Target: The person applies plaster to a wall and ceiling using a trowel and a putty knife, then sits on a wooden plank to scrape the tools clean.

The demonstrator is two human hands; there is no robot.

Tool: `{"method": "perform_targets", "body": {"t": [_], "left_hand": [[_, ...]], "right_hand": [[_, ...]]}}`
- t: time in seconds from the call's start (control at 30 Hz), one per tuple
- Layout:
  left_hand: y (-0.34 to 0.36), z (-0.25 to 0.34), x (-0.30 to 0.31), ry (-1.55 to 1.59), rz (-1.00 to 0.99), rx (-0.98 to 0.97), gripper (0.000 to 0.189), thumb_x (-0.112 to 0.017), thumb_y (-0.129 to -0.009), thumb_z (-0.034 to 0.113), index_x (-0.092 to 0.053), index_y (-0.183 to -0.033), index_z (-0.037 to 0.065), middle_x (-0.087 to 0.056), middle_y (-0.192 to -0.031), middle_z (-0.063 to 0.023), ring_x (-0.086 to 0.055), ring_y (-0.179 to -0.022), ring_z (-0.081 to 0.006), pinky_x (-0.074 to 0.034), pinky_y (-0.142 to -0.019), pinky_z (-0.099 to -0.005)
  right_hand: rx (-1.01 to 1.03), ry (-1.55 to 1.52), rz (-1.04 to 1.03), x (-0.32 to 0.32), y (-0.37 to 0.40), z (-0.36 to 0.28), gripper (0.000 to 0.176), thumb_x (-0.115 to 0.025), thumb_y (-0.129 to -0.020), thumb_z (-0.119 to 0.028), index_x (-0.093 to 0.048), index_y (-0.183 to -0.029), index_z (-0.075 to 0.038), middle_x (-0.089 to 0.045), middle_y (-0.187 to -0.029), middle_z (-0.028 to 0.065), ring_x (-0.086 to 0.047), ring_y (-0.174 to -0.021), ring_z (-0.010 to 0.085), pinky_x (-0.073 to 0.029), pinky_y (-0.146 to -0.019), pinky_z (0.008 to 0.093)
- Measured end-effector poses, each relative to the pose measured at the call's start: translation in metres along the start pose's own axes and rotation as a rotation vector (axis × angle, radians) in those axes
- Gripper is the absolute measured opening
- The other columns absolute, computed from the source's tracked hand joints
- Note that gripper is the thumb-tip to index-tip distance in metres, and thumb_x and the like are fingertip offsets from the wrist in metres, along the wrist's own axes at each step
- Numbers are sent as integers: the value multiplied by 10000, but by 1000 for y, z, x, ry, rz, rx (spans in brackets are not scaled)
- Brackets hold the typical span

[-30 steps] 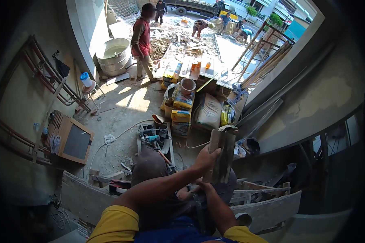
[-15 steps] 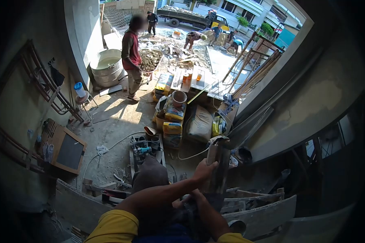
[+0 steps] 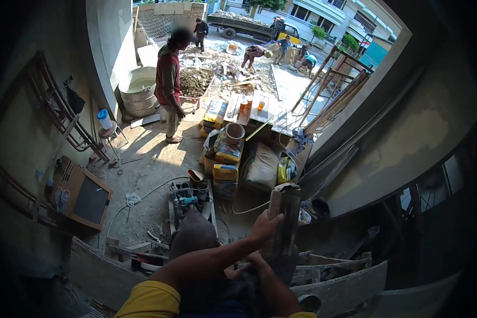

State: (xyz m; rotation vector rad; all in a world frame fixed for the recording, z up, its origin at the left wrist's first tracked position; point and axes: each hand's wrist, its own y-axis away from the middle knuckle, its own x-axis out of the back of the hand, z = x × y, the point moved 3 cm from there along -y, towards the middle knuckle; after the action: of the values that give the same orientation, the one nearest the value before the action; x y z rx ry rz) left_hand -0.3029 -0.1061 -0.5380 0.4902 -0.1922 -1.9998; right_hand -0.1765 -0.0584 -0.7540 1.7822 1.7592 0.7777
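My left hand [image 3: 265, 226] reaches across from the lower left, its fingers curled on the near side of a long grey piece [image 3: 284, 214] that looks like a pipe or boxed length with a ragged top end. That piece stands tilted in front of me; its lower part is lost in shadow. My right hand [image 3: 249, 261] is lower and closer to my body, below my left forearm. It looks closed, but what lies in it is dark and hidden. A dark rounded shape [image 3: 195, 233], perhaps my knee, rises left of my hands.
Beyond lie a crate of tools [image 3: 212, 204], stacked cement bags [image 3: 226, 172] and a large sack [image 3: 262, 161]. A person in a red vest [image 3: 168, 74] stands by a rubble-filled wheelbarrow [image 3: 199, 95] and a water drum [image 3: 139, 100]. Wooden boards [image 3: 344, 283] surround me. Several people work outside.
The person in the red vest has shifted slightly left, an arm now hanging lower. My right hand has moved a little down and left. My left hand stays on the grey piece.
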Motion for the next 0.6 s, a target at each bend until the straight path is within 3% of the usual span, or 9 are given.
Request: {"method": "perform_targets", "body": {"t": [0.13, 0.2, 0.6], "left_hand": [[6, 18, 13, 23, -3, -6, 474, -605, -846, 338, -534, -1135, -31, -629, -999, -168, -611, -939, -247, -453, -839, -361], [10, 29, 21, 13, -23, 25, 401, -576, -896, 273, -498, -1172, -7, -604, -978, -76, -570, -872, -134, -459, -783, -291], [8, 30, 59, 77, -1, 81, 398, -568, -906, 271, -476, -1186, 4, -586, -1001, -67, -557, -888, -130, -454, -791, -288]], "right_hand": [[-7, -3, -10, 1, -6, 7, 229, -684, -746, -144, -664, -926, -3, -652, -835, 70, -619, -702, 171, -488, -627, 325], [-11, -3, -17, 0, -8, 11, 229, -684, -747, -145, -664, -926, -3, -652, -834, 70, -619, -702, 171, -488, -627, 325], [-13, 18, -28, -4, -27, 9, 228, -684, -753, -152, -664, -925, -4, -654, -832, 68, -620, -702, 170, -489, -629, 325]]}}
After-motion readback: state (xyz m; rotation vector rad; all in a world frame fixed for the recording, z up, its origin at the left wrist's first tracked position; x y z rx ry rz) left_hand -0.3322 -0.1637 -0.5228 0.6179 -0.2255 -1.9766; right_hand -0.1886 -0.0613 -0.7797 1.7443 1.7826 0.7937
